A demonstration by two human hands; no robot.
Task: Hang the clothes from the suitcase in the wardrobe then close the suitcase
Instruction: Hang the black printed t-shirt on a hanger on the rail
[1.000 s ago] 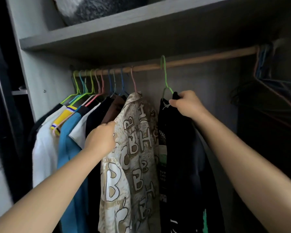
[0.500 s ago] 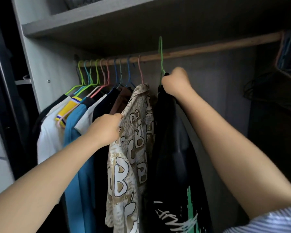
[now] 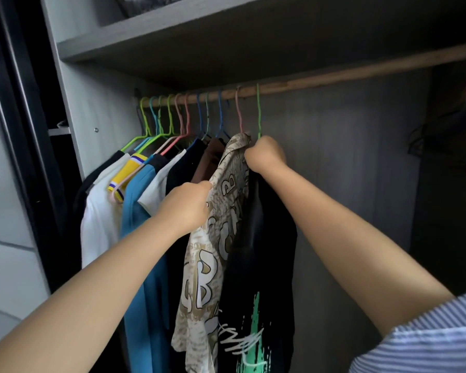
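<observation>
The right hand [image 3: 264, 154] pinches the soft black printed shirt [image 3: 256, 265] by its green wire hanger [image 3: 258, 111] on the wooden rail [image 3: 334, 76]. The left hand [image 3: 184, 208] grips the floppy beige lettered shirt [image 3: 213, 265]. Hold light cloth by the hanger.

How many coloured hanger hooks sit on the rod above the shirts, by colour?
Green hooks: 4
Pink hooks: 3
Blue or teal hooks: 4
Total: 11
</observation>
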